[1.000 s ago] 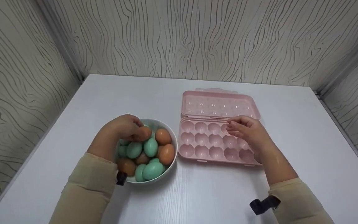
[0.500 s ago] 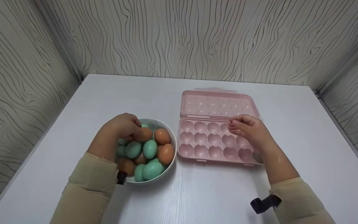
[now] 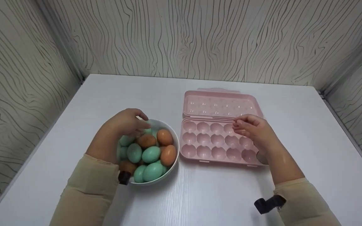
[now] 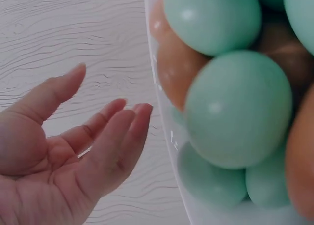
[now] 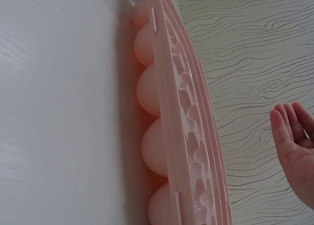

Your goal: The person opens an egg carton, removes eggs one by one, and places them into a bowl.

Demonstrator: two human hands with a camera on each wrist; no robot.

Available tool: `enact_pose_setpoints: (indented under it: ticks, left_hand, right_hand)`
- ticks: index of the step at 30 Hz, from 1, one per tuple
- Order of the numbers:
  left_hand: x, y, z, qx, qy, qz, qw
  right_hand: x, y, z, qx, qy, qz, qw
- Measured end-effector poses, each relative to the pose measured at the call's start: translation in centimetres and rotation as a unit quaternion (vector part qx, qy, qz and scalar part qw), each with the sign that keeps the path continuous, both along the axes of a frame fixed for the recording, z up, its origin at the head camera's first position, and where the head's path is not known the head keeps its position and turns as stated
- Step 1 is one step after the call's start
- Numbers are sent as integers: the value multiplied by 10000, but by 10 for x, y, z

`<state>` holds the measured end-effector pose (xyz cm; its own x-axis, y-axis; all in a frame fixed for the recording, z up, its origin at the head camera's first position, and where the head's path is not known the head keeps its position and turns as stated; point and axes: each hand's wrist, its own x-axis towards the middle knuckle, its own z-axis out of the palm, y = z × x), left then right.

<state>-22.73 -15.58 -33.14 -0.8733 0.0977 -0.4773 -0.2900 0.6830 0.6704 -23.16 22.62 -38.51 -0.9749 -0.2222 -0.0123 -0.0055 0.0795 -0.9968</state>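
My left hand [image 3: 127,124] hovers over the far left part of a white bowl [image 3: 177,138] piled with green and brown eggs. Its thumb and fingers are spread with nothing between them, as the left hand [image 4: 83,151] also shows in the left wrist view. Just below the fingers lies a brown egg [image 3: 146,141], with a green egg [image 3: 151,154] in front of it. Over the right side of an opened pink egg carton [image 3: 211,160] hangs my right hand [image 3: 254,128], fingers loosely bent and holding nothing. It covers some of the carton's cups.
The carton's lid [image 3: 222,105] lies folded back behind the cups. Bowl and carton stand side by side on a white table [image 3: 181,201]. Patterned panels [image 3: 181,37] close off the back and both sides.
My left hand has let go of the brown egg and risen slightly away. The green egg beside it has rolled onto its side. My right hand has barely shifted.
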Motion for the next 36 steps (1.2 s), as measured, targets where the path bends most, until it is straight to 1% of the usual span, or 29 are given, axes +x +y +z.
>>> enact_pose_setpoints:
  ticks: [2,4,8,10,12,14,17,20,23,26,28,30,36]
  left_hand:
    - [1,4,2,189,82,52,9998]
    - [2,8,3,476,152,121,9987]
    - [3,19,4,960,193,285,9948]
    - [3,26,5,1132,213,382,9926]
    - [4,32,5,1418,281,447,9885]
    - [4,38,6,1794,344,492,9820]
    - [6,46,6,2236,416,490,9726]
    - [7,54,6,2453,416,500,9673]
    - [8,61,5,2614,425,499,9630]
    - [10,68,3,2814,504,480,9571]
    - [11,73,2,2940,551,456,9531]
    - [12,78,0,3075,559,448,9489]
    - [15,89,-5,3379,377,423,9395]
  right_hand:
    - [0,1,1,50,2,-26,10000]
    - [0,3,2,110,2,-61,9999]
    - [1,9,3,237,89,-125,9996]
    - [0,13,3,255,173,-145,9994]
    - [-1,18,2,221,244,-179,9993]
    - [-2,24,1,188,283,-245,9991]
    - [-2,34,1,134,292,-363,9988]
    - [-2,46,-1,145,338,-516,9980]
    - [-3,57,-5,360,398,-743,9958]
    - [-3,70,-12,906,450,-1011,9897]
    - [-3,78,-18,1174,447,-1152,9854]
    - [-2,85,-25,1407,513,-1235,9810]
    - [2,101,-47,1755,656,-1299,9737]
